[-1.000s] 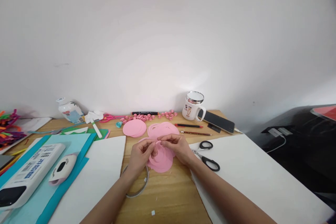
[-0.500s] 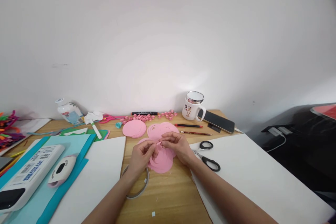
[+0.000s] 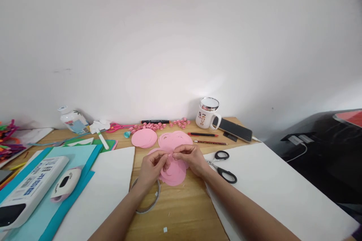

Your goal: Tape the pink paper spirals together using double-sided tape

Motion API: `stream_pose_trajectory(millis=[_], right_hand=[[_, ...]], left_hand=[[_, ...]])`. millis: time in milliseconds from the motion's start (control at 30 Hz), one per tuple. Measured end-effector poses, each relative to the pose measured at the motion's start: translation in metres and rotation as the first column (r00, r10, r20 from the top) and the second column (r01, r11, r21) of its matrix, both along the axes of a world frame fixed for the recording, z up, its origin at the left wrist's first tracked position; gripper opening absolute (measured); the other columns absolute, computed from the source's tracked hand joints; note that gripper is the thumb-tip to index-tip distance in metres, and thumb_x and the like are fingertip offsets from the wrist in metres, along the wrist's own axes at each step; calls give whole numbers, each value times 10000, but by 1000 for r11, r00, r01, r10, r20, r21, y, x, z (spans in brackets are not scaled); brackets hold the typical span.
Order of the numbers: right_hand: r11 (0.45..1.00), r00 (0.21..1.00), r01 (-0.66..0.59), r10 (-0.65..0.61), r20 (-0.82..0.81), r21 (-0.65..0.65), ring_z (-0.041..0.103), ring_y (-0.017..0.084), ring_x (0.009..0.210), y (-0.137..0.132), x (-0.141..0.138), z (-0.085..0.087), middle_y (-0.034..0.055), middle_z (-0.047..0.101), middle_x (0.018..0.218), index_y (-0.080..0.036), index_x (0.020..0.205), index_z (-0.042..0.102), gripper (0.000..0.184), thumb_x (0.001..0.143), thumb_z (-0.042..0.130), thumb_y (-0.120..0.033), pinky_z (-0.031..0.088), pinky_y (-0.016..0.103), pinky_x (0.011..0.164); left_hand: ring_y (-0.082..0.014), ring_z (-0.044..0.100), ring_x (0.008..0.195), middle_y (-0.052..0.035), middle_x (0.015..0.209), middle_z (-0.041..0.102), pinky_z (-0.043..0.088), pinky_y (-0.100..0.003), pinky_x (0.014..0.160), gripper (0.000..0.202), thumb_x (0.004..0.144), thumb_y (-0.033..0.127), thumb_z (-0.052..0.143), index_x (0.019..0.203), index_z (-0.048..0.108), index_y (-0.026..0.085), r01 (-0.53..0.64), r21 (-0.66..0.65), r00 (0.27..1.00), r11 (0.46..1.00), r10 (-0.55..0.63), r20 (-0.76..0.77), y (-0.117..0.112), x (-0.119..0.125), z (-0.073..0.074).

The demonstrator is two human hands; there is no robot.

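Note:
Above overlapping pink paper spirals and circles (image 3: 174, 176), my left hand (image 3: 155, 165) and my right hand (image 3: 190, 159) meet fingertip to fingertip. Both are closed in a pinch on a small piece of pink paper (image 3: 171, 155), mostly hidden by the fingers and hard to tell from the pink behind it. More cut pink paper (image 3: 177, 135) lies just beyond the hands, beside a neat stack of pink paper circles (image 3: 144, 138). A roll of tape (image 3: 152, 207) lies under my left wrist. Black-handled scissors (image 3: 223, 167) rest right of my right hand.
Small rolled pink paper pieces (image 3: 154, 126) lie near the wall, by a black marker (image 3: 155, 121). A white mug (image 3: 206, 116), a phone (image 3: 236, 130) and pencils (image 3: 210, 142) stand or lie at back right. Teal paper (image 3: 82, 158) carries a white device (image 3: 35, 186) at left.
My right hand's fingers have drawn in slightly, closing more tightly at the pinch. My left hand stays nearly still; the view has shifted very slightly.

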State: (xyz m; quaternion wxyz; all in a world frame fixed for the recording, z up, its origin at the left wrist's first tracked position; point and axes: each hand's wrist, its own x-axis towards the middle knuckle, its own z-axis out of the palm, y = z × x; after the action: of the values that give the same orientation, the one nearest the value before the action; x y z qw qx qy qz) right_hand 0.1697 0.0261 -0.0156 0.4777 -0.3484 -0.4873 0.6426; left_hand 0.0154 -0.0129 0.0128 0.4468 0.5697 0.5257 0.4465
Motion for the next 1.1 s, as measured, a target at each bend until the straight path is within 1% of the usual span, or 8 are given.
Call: stream_pose_trajectory(millis=[133,267,400,500,633,800,933,1100], right_hand=[[999,999,-30,30,28,13,594,136,680,-1,1,2,33,685,747,-166,684,697,187,569,743,-306,456,272,680],[1000,1000,0,-1,25,3,614,147,726,0,0,0,52,698,816,-171,738,700,219,573,740,-310,466,288,723],[1000,1000,-3,2,-16,-23,627,158,695,-1,0,-1,61,703,782,-162,762,685,258,552,752,-297,481,300,699],[999,998,-8,6,-64,-44,624,144,677,-1,0,0,47,699,760,-166,782,667,279,540,760,-268,480,278,673],[1000,999,8,-9,-37,-25,581,111,590,-1,0,2,11,666,663,-161,693,661,213,534,760,-263,464,240,598],[999,999,29,-30,-35,-28,531,90,528,-1,0,2,-12,628,589,-160,644,657,199,515,771,-260,429,215,528],[998,999,48,-49,-17,-32,532,96,540,0,0,1,-2,640,597,-164,631,679,183,504,777,-250,430,219,542],[1000,1000,10,-10,3,-6,560,119,610,0,1,1,12,660,660,-172,666,695,186,544,757,-298,454,250,616]], left_hand=[[-113,518,465,1,506,570,407,-211,448,231,761,321,545,618,599,148,-10,5,1000,1000,10,0,1,-1,-1],[-113,519,471,-2,512,575,409,-211,453,224,751,326,554,636,608,142,-19,25,1000,1000,19,5,1,0,0],[-112,514,469,-2,512,567,398,-202,430,226,751,323,549,627,602,142,-8,8,1000,1000,8,0,0,1,1],[-110,511,469,-4,514,563,385,-192,413,229,751,319,544,608,594,146,-5,-6,1000,1000,5,-11,0,1,1],[-112,508,462,-7,511,566,371,-192,397,234,739,334,555,603,599,149,-13,-4,1000,1000,13,-10,0,1,0],[-113,509,468,-5,511,564,396,-209,440,237,737,330,556,591,586,146,-12,5,1000,1000,12,2,0,1,1],[-111,504,475,-2,520,560,389,-210,451,231,749,328,549,608,579,147,-13,-2,1000,1000,13,-11,0,1,1],[-115,508,480,-1,528,569,398,-218,468,230,744,351,556,638,593,151,-20,23,1000,1000,20,7,1,0,0]])
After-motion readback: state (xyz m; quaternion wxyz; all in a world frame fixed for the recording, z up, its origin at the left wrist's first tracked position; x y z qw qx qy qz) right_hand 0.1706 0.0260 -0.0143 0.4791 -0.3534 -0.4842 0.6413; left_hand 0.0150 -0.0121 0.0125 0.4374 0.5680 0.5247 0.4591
